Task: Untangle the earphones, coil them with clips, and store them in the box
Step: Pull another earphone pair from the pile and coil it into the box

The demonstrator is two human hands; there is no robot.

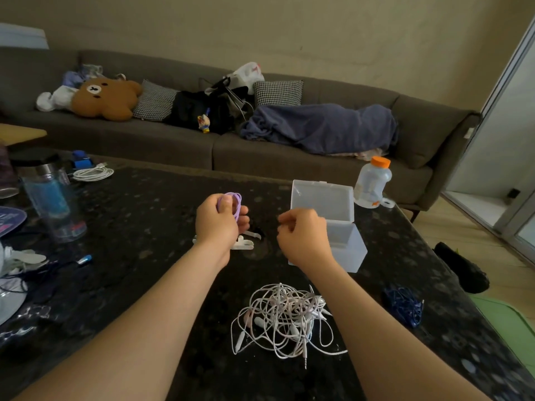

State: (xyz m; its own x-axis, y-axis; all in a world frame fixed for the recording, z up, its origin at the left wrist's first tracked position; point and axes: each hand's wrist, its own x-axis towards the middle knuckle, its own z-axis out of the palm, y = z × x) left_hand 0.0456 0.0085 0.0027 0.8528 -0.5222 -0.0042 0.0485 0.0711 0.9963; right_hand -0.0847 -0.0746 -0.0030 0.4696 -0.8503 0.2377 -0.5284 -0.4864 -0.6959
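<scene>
Earphones lie nearest us: a tangled heap of white and pinkish earphones [283, 319] sits on the worktop [144, 215] between our forearms, with jack plugs and buds poking out at its edges. We judge these cords light, limp and springy, and prone to snag on one another. We would take one by a plug or bud and feed it out of the knot rather than tug at a loop, since the thin wire could strain at its joints. To the right, apart from the heap, lies a small bundle of blue earphones [404, 306].

Further on, our left hand [220, 224] grips a coil of purple earphones [231, 202], thumb pressed across the loops. Held so, the soft coil should keep its shape until a clip pins it. Our right hand [304, 235] hovers near it with fingers curled, and we cannot tell whether it pinches anything. White clips [244, 243] lie on the worktop under the left hand. Behind the right hand stands the clear plastic box [346, 244], its lid [321, 199] tipped up and open.

The worktop is dark speckled stone, glossy and likely slippery under light cords. At its far edge stands an orange-capped bottle [373, 180]. Beyond that is a grey sofa [173, 146] carrying a bear cushion [105, 98] and a blue blanket [321, 127].
</scene>
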